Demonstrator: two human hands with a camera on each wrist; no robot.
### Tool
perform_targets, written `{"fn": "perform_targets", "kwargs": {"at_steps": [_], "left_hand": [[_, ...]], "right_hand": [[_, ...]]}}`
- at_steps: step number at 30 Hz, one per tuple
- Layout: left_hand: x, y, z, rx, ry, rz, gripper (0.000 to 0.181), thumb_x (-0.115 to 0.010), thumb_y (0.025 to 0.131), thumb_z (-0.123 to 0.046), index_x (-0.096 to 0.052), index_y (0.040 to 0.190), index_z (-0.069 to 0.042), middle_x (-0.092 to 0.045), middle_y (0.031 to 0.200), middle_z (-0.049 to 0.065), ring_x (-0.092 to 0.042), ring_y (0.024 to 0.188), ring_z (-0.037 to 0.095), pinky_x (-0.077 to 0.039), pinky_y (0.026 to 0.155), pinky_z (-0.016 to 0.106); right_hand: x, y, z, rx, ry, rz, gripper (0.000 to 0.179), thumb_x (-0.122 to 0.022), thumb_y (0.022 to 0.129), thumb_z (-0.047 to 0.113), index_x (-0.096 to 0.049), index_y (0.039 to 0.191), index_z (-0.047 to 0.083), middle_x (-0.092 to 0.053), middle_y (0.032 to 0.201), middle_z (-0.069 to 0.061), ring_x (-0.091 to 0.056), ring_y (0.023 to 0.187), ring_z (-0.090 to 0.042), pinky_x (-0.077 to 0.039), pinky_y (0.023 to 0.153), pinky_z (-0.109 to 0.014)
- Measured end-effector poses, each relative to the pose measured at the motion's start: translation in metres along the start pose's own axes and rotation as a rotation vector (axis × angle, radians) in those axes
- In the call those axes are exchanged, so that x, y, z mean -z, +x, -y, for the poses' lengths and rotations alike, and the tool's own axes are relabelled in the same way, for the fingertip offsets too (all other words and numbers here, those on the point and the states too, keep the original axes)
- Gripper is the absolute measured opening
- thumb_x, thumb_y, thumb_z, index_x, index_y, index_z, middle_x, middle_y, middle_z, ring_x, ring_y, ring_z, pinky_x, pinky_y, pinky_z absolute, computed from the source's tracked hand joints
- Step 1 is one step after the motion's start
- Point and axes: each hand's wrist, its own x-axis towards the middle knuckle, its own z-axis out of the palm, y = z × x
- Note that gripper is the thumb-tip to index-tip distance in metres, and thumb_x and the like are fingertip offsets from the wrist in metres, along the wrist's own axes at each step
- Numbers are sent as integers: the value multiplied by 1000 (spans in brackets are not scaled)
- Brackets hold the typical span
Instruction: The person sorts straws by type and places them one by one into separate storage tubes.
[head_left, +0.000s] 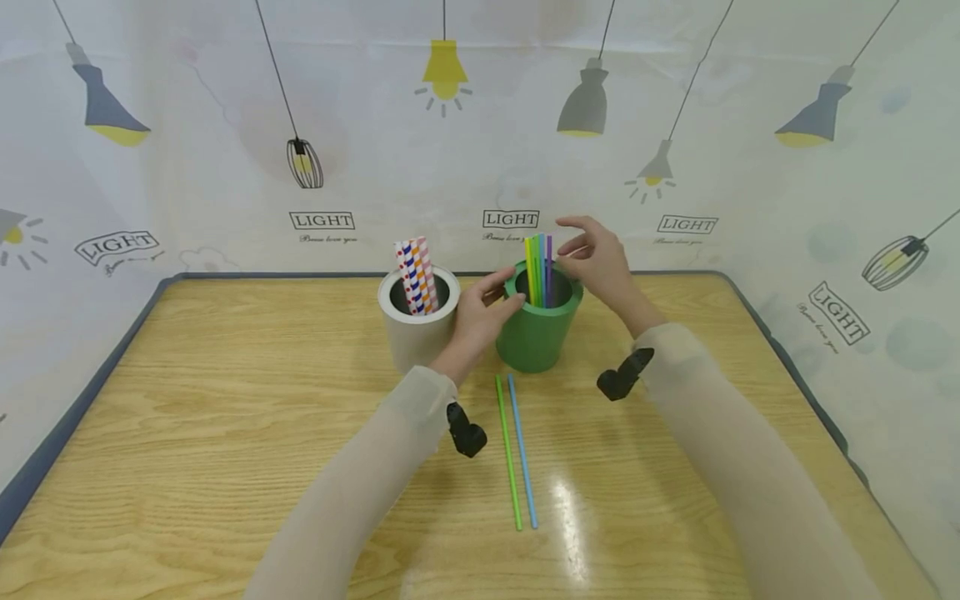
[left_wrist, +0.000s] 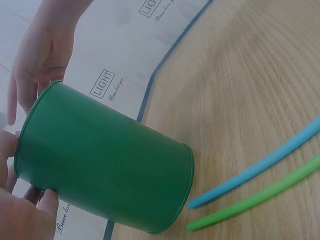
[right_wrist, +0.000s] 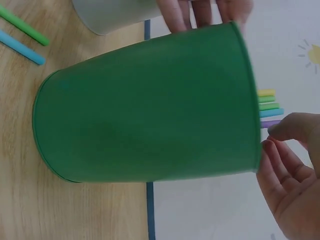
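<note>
A green bucket (head_left: 534, 337) stands upright on the table, holding several thin straws (head_left: 537, 271) in yellow, green, blue and purple. My left hand (head_left: 480, 315) grips its left rim, the thumb in front and the fingers farther back. At the opposite rim is my right hand (head_left: 597, 260), fingers spread apart, its thumb tip (right_wrist: 276, 131) beside the purple straw (right_wrist: 271, 123). A white bucket (head_left: 417, 337) to the left contains patterned paper straws (head_left: 416, 275). Two loose straws, one green (head_left: 507, 450) and one blue (head_left: 522, 450), lie before the green bucket.
The wooden table (head_left: 247, 433) has a dark blue edge (head_left: 300, 274) at the back. Behind it hangs a pale backdrop (head_left: 375, 108) printed with lamps. The white bucket stands close beside my left hand and wrist.
</note>
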Motion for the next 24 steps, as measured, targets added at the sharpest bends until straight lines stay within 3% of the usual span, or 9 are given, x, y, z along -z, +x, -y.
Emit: {"fn": "perform_targets", "kwargs": {"at_steps": [6,15,21,24], "left_hand": [[-1,1,1,5,7,-15,44,-66,83,-5,-56,126,-11,-49,132,3,-47,118,19,-46,90,22],[0,-1,1,-1,0,-16,44,-65,83,-4,-56,126,-10,-49,132,3,-48,118,19,-46,90,22],[0,-1,2,4,7,-9,44,-65,83,-5,-55,126,-11,-49,132,2,-47,119,19,-46,91,22],[-1,0,2,1,3,-7,44,-65,83,-4,-55,126,-10,-49,132,3,-47,118,19,-46,91,22]], "right_hand": [[15,-9,2,-43,40,77,50,-61,85,4,-46,132,10,-59,101,-19,-60,86,-28,-56,62,-31],[34,-42,-4,-29,38,250,42,-59,88,9,-49,128,3,-59,103,-21,-61,81,-18,-56,65,-36],[38,-64,-11,-73,59,337,42,-59,90,16,-49,129,3,-59,108,-22,-61,90,-24,-55,72,-42],[36,-76,-17,-65,84,338,40,-58,90,14,-50,127,1,-60,108,-21,-61,91,-26,-55,72,-40]]}}
